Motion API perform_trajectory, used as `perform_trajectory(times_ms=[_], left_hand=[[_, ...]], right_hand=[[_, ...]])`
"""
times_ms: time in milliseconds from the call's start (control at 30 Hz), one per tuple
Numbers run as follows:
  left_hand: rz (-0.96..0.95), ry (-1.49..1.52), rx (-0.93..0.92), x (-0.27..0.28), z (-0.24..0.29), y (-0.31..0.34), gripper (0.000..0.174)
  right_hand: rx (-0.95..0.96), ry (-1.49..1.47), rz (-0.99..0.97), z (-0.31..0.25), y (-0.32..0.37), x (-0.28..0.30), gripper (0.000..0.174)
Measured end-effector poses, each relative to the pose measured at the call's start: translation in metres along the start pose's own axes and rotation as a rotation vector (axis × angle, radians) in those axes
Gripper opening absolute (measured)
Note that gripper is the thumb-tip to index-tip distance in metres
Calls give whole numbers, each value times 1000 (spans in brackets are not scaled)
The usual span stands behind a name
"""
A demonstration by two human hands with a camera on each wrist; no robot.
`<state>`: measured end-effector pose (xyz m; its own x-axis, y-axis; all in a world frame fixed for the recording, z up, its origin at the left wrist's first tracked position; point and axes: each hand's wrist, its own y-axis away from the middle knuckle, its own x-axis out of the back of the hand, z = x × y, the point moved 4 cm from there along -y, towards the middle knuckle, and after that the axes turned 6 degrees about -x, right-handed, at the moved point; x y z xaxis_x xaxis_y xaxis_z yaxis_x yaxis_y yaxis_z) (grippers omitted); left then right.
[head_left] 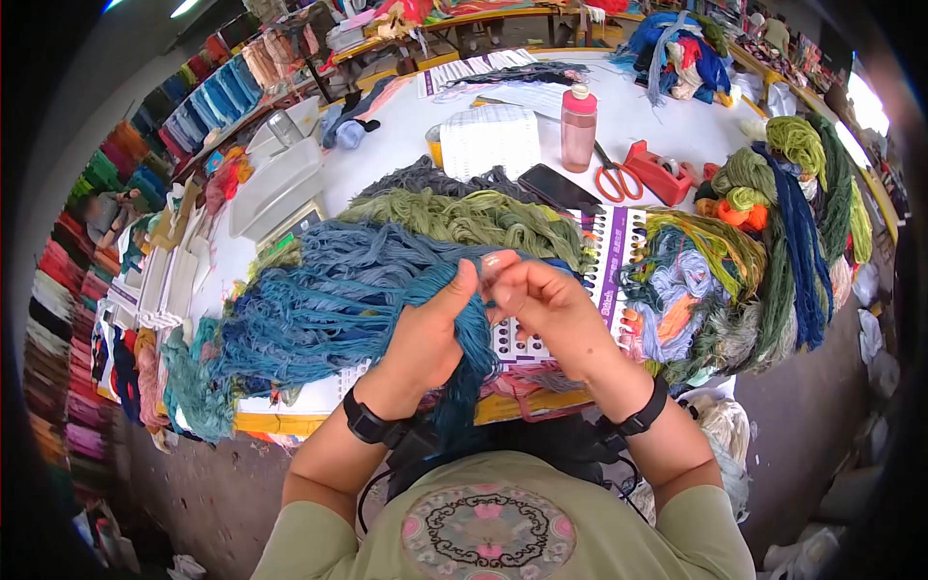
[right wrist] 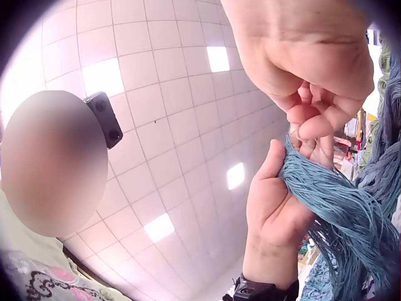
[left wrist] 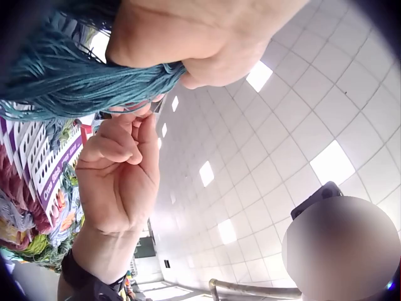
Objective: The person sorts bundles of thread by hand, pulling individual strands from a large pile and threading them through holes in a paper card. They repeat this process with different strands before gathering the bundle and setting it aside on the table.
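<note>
A hank of teal thread (head_left: 448, 290) lies across my left hand (head_left: 425, 338), which grips it with the thumb raised; its strands hang down toward the table's front edge. Close by, my right hand (head_left: 556, 314) has its fingers curled, thumb and fingertips pinched together at the left fingertips. In the right wrist view the right hand (right wrist: 313, 69) seems to pinch a fine strand at the top of the teal thread (right wrist: 338, 188). The left wrist view shows the right palm (left wrist: 119, 182) beside the thread (left wrist: 94, 84).
Blue skeins (head_left: 309, 280) and olive skeins (head_left: 454, 217) spread left and behind. Punched cards (head_left: 614, 261) lie right of the hands. Further back are a black phone (head_left: 559, 188), orange-handled scissors (head_left: 617, 181), a pink bottle (head_left: 578, 130) and a red tape dispenser (head_left: 659, 174). Skeins (head_left: 764, 242) crowd the right.
</note>
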<state>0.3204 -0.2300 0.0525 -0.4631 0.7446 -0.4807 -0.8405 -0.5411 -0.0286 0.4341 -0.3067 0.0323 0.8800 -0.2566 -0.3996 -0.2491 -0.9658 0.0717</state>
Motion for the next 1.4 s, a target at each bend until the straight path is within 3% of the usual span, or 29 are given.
perform_trajectory(times_ms=[67,200,267,367,400,500,700,733,767,833,867,900,967,1000,1033,1067,1100,1133,1167,1200,1233,1267,1300,1367,1400], left_hand=[[-39,-199,-41,-1,-4,-2,57],[-48,-107,-80,-1,-5,-4,57],[-38,-8,-47,0,-5,-4,56],[-11,-58,-41,-2,-6,-4,56],[-17,-60,-41,-4,-7,-4,56],[-31,-175,-85,-8,-6,-5,55],[27,-45,-33,3,-13,-9,52],[18,-165,-118,3,-12,-11,50],[9,-283,-202,2,-11,-13,48],[8,-351,-184,1,-3,-12,44],[3,-426,-168,1,4,-9,40],[93,-188,119,4,5,-3,35],[76,-215,133,39,21,5,39],[154,-153,67,60,30,7,37],[232,-95,1,83,40,10,35],[312,13,-69,111,53,15,33],[394,119,-140,143,66,22,31],[443,232,-223,183,84,35,31],[491,343,-304,209,95,45,32],[490,339,-295,202,98,47,32],[361,342,-388,181,109,48,33],[231,348,-485,159,117,49,34],[195,415,-414,132,106,38,35],[188,365,-230,68,72,5,37],[171,27,-93,50,51,-8,37]], right_hand=[[98,312,-14,0,1,-2,9],[74,187,24,-4,3,0,8],[3,-87,57,-6,6,0,7],[-11,102,86,-7,7,-1,10],[82,224,30,-3,3,0,11],[96,291,9,4,-1,7,13],[35,-95,56,-4,4,6,11],[15,-154,27,-3,5,8,11],[9,-155,31,-3,8,11,11],[-170,-71,-124,3,17,9,11],[-116,56,-39,-3,23,11,11],[63,65,72,-3,28,28,11],[303,36,368,-9,43,87,9],[329,-85,502,-24,56,108,8],[337,-359,491,-32,72,132,9],[327,-364,493,-27,96,184,11],[393,-455,351,-26,123,242,11],[462,-510,501,-45,155,265,5],[617,-601,624,-51,195,328,4],[790,-410,916,-59,247,393,7],[863,-318,1123,-69,279,403,8],[847,-155,1217,-84,276,383,10],[825,12,1303,-97,255,346,13],[566,217,1083,-97,171,244,18],[345,614,944,-88,138,218,21]])
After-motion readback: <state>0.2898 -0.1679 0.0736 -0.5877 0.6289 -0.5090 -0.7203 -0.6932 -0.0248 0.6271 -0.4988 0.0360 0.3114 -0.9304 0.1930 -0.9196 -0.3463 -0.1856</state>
